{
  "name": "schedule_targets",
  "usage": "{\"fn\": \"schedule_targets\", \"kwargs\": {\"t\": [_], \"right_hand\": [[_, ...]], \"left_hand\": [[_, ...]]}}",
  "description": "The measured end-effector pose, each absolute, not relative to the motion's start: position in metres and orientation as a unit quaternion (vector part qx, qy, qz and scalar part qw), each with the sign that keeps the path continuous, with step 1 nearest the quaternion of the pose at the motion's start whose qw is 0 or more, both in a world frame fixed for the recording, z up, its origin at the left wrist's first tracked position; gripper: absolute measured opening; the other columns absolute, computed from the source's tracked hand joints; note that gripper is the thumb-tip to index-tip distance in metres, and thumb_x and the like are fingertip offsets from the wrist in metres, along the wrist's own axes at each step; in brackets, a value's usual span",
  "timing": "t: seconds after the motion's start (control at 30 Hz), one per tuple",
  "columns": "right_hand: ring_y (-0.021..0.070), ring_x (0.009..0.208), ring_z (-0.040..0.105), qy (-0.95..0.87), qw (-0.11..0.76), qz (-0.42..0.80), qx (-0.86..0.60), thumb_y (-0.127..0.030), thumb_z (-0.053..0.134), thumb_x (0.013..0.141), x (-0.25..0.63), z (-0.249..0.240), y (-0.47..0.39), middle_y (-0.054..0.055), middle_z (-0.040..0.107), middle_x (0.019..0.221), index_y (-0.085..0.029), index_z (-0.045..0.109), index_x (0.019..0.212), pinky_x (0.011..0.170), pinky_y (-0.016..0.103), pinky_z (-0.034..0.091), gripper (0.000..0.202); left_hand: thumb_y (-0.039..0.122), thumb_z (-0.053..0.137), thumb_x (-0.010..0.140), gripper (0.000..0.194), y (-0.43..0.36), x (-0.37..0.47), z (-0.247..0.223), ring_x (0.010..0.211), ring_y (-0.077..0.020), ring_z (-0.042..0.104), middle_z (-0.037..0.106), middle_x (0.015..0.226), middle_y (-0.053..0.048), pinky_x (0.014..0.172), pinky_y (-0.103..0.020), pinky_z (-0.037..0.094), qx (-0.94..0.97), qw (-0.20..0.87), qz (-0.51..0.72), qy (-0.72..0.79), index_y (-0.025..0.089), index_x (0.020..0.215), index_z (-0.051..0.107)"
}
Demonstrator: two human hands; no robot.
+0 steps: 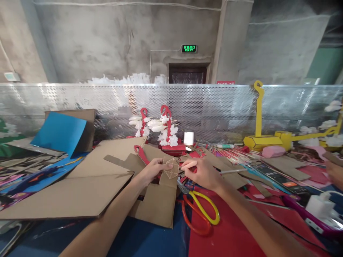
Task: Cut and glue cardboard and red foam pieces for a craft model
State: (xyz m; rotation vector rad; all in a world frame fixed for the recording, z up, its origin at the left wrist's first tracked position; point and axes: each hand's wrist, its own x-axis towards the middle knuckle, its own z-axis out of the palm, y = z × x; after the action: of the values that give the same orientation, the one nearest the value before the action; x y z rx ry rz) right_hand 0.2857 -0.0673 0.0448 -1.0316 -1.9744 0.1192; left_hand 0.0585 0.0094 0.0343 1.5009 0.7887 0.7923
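My left hand [157,168] pinches a small piece of cardboard [171,172], its thumb lying on the face. Pale lines in a many-sided pattern run across that piece. Close to its right edge, the fingers of my right hand [199,173] are pressed together; what they hold, if anything, is too small to make out. Below the hands lie scissors [205,208] with one yellow and one red handle, resting partly on a red sheet [230,228]. A notched cardboard piece [157,203] lies under my left hand.
Large cardboard sheets [72,194] and a blue sheet [60,132] cover the left. Red stands with white flowers [168,132] are at the back, before a perforated metal panel [214,107]. A yellow construction [264,142], a power strip [311,217] and another person's hand [334,167] are right.
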Motion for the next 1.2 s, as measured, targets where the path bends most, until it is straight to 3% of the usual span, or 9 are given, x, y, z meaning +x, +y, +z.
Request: {"fn": "schedule_targets", "kwargs": {"t": [0.13, 0.3, 0.6, 0.8, 1.0, 1.2], "right_hand": [[0.0194, 0.076, 0.07, -0.778, 0.464, 0.068, -0.418, -0.028, 0.058, 0.093, 0.288, 0.05, -0.065, 0.004, 0.077, 0.092, -0.024, 0.078, 0.081, 0.072, 0.031, 0.054, 0.024], [0.0203, 0.089, 0.069, -0.753, 0.522, 0.125, -0.38, -0.041, 0.051, 0.102, 0.277, 0.061, -0.055, 0.009, 0.071, 0.11, -0.02, 0.076, 0.092, 0.074, 0.03, 0.055, 0.034], [0.0206, 0.097, 0.069, -0.803, 0.462, 0.095, -0.363, -0.036, 0.054, 0.102, 0.258, 0.075, -0.037, 0.007, 0.074, 0.11, -0.021, 0.07, 0.094, 0.079, 0.029, 0.05, 0.023], [0.018, 0.079, 0.067, -0.829, 0.409, 0.072, -0.373, -0.03, 0.053, 0.101, 0.249, 0.086, -0.038, 0.006, 0.076, 0.095, -0.02, 0.07, 0.091, 0.072, 0.028, 0.046, 0.023], [0.0172, 0.068, 0.063, -0.837, 0.368, 0.053, -0.402, -0.029, 0.05, 0.101, 0.247, 0.092, -0.04, 0.005, 0.074, 0.085, -0.021, 0.068, 0.089, 0.064, 0.028, 0.04, 0.022], [0.0213, 0.064, 0.061, -0.799, 0.351, -0.065, -0.484, -0.026, 0.05, 0.098, 0.272, 0.093, -0.028, 0.006, 0.068, 0.071, -0.022, 0.059, 0.083, 0.063, 0.032, 0.037, 0.019]], "left_hand": [[0.039, 0.088, 0.066, 0.035, 0.008, 0.058, 0.038, 0.051, -0.0126, 0.062, 0.074, 0.069, -0.003, 0.048, -0.022, 0.041, 0.646, 0.581, 0.354, 0.346, 0.016, 0.09, 0.076], [0.042, 0.085, 0.07, 0.033, 0.004, 0.059, 0.041, 0.065, -0.0172, 0.067, 0.074, 0.077, -0.005, 0.06, -0.025, 0.049, 0.68, 0.552, 0.368, 0.311, 0.014, 0.087, 0.075], [0.038, 0.083, 0.071, 0.026, 0.0, 0.059, 0.045, 0.055, -0.0123, 0.056, 0.067, 0.068, -0.001, 0.053, -0.023, 0.038, 0.697, 0.533, 0.37, 0.305, 0.016, 0.077, 0.071], [0.039, 0.083, 0.07, 0.028, 0.004, 0.06, 0.041, 0.053, -0.0087, 0.043, 0.058, 0.064, 0.003, 0.052, -0.023, 0.03, 0.707, 0.51, 0.383, 0.304, 0.015, 0.07, 0.068], [0.038, 0.084, 0.07, 0.026, 0.003, 0.059, 0.041, 0.059, -0.0124, 0.055, 0.068, 0.071, -0.002, 0.057, -0.024, 0.039, 0.699, 0.525, 0.382, 0.299, 0.015, 0.076, 0.073], [0.042, 0.084, 0.071, 0.031, 0.001, 0.058, 0.042, 0.068, -0.0208, 0.069, 0.074, 0.076, -0.006, 0.063, -0.029, 0.051, 0.682, 0.555, 0.367, 0.304, 0.015, 0.085, 0.077]]}}
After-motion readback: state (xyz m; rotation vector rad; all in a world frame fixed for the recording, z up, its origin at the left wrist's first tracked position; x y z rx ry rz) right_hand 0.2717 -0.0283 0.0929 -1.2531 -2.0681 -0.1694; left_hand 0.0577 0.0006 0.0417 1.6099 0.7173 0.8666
